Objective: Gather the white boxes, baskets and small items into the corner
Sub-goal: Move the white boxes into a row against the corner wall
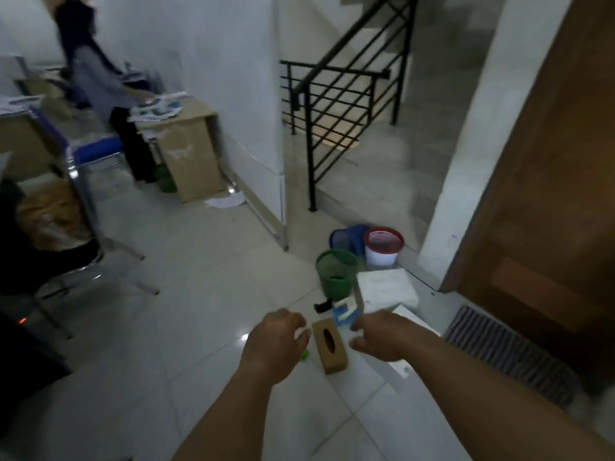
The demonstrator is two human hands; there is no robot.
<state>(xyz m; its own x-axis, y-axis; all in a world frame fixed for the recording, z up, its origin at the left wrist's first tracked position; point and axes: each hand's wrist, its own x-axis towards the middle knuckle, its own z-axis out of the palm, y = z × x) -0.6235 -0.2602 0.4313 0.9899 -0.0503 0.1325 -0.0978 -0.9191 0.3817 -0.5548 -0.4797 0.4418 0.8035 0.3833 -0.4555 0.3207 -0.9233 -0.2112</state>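
As it lies flat, the white box (387, 287) looks square.

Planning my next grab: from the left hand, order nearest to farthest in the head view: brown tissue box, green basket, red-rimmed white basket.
1. Brown tissue box, just right of the left hand.
2. Green basket, farther ahead.
3. Red-rimmed white basket, farthest back.

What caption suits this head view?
Left hand and right hand flank a brown tissue box, near the green basket and white box.
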